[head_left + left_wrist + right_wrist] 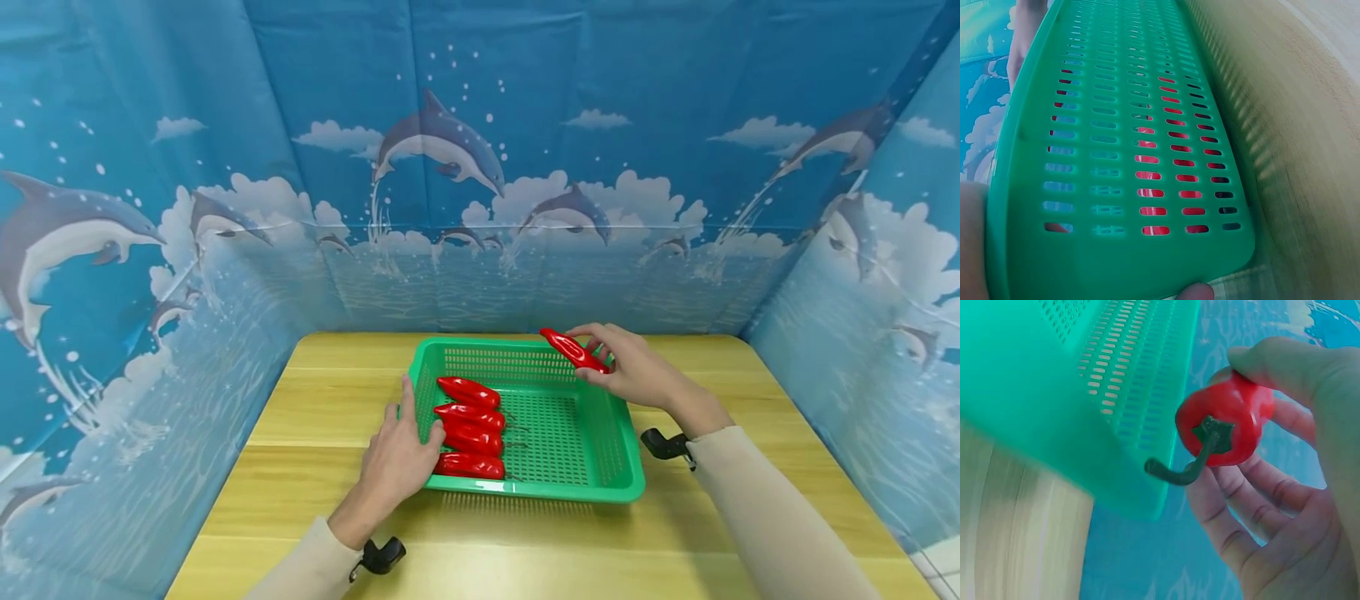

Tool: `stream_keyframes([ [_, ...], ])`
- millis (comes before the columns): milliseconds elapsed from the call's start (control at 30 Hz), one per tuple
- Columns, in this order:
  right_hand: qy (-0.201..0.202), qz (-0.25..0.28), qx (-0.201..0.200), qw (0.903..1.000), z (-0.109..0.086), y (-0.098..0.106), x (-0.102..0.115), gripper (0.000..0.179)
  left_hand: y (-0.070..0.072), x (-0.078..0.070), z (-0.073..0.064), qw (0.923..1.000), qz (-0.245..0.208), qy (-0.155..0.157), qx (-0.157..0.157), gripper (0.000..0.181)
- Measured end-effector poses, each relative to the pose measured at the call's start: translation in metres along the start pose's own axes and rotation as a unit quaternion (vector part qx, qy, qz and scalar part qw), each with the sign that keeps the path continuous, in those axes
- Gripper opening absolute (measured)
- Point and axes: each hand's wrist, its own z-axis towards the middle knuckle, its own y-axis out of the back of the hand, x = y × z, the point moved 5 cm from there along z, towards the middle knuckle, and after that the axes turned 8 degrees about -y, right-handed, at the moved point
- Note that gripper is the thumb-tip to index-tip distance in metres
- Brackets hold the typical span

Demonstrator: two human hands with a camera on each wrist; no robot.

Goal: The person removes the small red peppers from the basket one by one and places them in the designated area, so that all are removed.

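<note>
My right hand point(637, 367) pinches a glossy red pepper point(573, 348) between thumb and fingers, above the far right part of a green plastic basket point(543, 492). In the right wrist view the pepper point(1235, 419) shows its stem end, with a curved green stem. At the basket's left side, my left hand point(401, 454) grips the rim, its thumb on the inner side. Several more red peppers point(468, 442) lie in a column in the left half of the basket, stems pointing right. Through the slots in the left wrist view, red peppers point(1154, 211) show in part.
The basket stands on a light wooden table point(322, 417). Behind and at both sides hangs a blue curtain point(525, 283) printed with dolphins. A black wrist camera point(663, 444) sits by my right wrist, and another black camera point(384, 556) by my left.
</note>
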Motion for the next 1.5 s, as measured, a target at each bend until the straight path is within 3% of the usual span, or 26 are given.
stream_keyframes([
  [267, -0.031, 0.051, -0.022, 0.998, -0.019, 0.008, -0.027, 0.068, 0.0, -0.002, 0.0, 1.0, -0.003, 0.001, -0.005, 0.099],
  [800, -0.102, 0.056, -0.04, 0.9924, -0.051, 0.004, -0.075, 0.071, 0.005, -0.003, -0.001, 0.9997, 0.02, 0.006, -0.014, 0.099],
  [1233, -0.132, 0.017, -0.031, 0.9906, -0.068, -0.029, -0.103, 0.072, 0.004, 0.0, -0.004, 0.9997, 0.022, 0.004, -0.012, 0.098],
  [1500, -0.157, -0.03, -0.024, 0.9868, -0.079, -0.039, -0.116, 0.075, 0.004, 0.0, -0.005, 0.9996, 0.023, 0.0, -0.015, 0.098],
])
